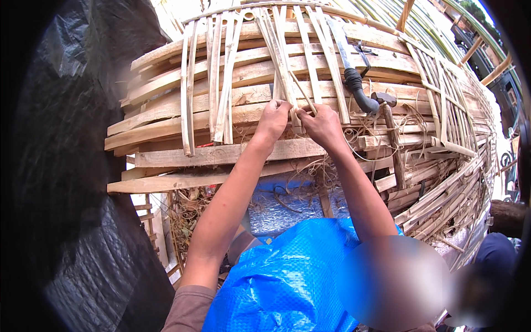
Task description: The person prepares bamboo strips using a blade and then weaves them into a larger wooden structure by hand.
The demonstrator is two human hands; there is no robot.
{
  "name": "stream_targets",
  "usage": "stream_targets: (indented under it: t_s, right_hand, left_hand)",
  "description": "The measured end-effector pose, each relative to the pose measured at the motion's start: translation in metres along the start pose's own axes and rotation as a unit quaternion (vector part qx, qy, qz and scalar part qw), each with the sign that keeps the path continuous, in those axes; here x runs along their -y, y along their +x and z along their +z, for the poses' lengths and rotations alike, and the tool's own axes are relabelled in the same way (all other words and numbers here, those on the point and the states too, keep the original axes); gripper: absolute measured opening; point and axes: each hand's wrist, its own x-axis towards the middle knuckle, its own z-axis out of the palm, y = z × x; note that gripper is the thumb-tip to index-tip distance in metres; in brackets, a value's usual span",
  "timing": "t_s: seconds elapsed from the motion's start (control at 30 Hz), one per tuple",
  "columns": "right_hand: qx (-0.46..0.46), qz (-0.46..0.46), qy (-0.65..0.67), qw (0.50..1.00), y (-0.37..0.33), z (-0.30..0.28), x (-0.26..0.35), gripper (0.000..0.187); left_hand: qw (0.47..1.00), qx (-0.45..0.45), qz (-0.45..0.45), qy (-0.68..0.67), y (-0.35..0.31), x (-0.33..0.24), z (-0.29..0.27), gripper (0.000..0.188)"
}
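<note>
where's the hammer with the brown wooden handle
In the head view, the hammer with the brown wooden handle lies right of the person's right hand, its dark head beside the long tool with the curved black handle.

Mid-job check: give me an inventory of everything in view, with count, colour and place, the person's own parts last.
strips: several, pale tan, hanging across the planks
planks: many, pale wood, stacked across the centre
blade: 1, pale with a black curved handle, right of the hands
hammer: 1, dark head and brown handle, beside the blade's handle
slats: many, tan, right side
poles: many, green and tan, upper right
shavings: uncounted, tan, lower left and right of the hands
silver sheet: 1, below the planks
black sheet: 1, left side
blue sheet: 1, bottom centre
right edge: too unclear to list
left hand: 1, bare, fingers pinching strips, centre
right hand: 1, likewise, beside it
</note>
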Motion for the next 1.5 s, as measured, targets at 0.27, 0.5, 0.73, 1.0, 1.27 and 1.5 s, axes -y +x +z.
stream_targets:
  t_s: [0.27, 0.5, 0.73, 1.0, 1.27, 1.5]
  right_hand:
    - [0.003, 0.012, 0.116, 0.993, 0.012, 0.018, -0.019, 0.030]
    - [0.110, 0.050, 0.263, 0.957, 0.012, 0.027, -0.020, 0.021]
    - [0.194, 0.114, 0.290, 0.930, 0.008, 0.034, -0.014, 0.026]
    - [0.202, 0.127, 0.333, 0.912, 0.007, 0.024, -0.013, 0.030]
    - [-0.050, -0.011, 0.012, 0.999, -0.002, 0.008, -0.030, 0.040]
    - [-0.149, -0.070, -0.132, 0.978, -0.010, 0.012, -0.025, 0.031]
  left_hand:
    - [0.997, -0.079, -0.004, 0.014, -0.010, -0.004, -0.002, 0.048]
    - [0.999, -0.001, 0.039, 0.013, -0.001, -0.006, -0.016, 0.037]
    - [0.992, -0.037, 0.095, 0.072, 0.000, -0.005, -0.020, 0.025]
    - [0.996, -0.032, 0.071, 0.032, -0.001, -0.004, -0.031, 0.037]
    - [0.982, -0.093, 0.134, 0.096, 0.012, 0.015, -0.031, 0.051]
    - [0.982, -0.019, 0.044, -0.181, 0.002, 0.017, -0.033, 0.034]
